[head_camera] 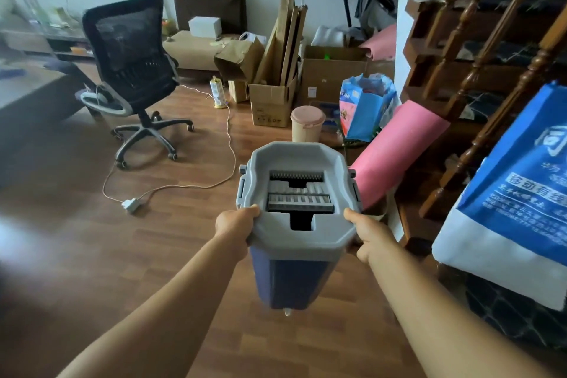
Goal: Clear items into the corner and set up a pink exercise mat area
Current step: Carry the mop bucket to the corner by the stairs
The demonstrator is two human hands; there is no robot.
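Now the left hand [234, 225] and right hand [369, 235] grip the mop bucket [296, 242] between them.

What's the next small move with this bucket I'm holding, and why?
Probably step forward and set the mop bucket down beside the pink-lidded bin, near the cardboard boxes. Left hand and right hand grip its rim and it hangs above the floor; that corner holds the other clutter.

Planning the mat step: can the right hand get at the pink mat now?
Probably not yet. The right hand and left hand both grip the bucket rim, so it is busy. The pink mat lies slanted beside the stairs, just beyond, with nothing on top.
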